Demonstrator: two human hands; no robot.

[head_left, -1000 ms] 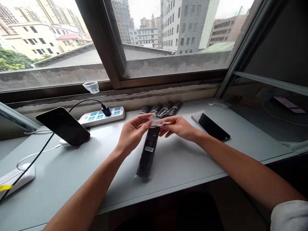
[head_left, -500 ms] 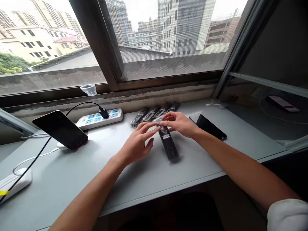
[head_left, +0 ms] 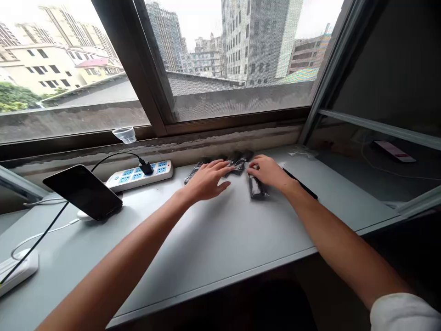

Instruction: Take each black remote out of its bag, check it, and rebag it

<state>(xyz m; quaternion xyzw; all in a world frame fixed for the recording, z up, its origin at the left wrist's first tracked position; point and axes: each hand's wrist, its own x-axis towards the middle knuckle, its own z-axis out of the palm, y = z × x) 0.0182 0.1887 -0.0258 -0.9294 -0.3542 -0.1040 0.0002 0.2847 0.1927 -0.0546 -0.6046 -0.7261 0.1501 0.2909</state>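
My right hand (head_left: 265,171) grips the top end of a black item in clear plastic wrap (head_left: 257,189), which lies on the grey table (head_left: 220,243) with its lower part showing. To its left, my left hand (head_left: 210,179) is spread over a row of similar black wrapped packets (head_left: 237,165) near the wall. Its fingers are apart and hold nothing; they partly cover the packets. Just right of my right hand lies a black phone-like device (head_left: 301,185), partly hidden by my wrist and forearm.
A black tablet (head_left: 86,191) leans on a stand at the left. Behind it lies a white power strip (head_left: 138,175) with a black plug. A clear plastic cup (head_left: 124,134) is by the window. Cables and another white strip (head_left: 20,269) are at far left.
The wrapped black item has moved back and right with my right hand, toward the row. My left hand has let go of its top and moved back over the packets. The view has shifted slightly.
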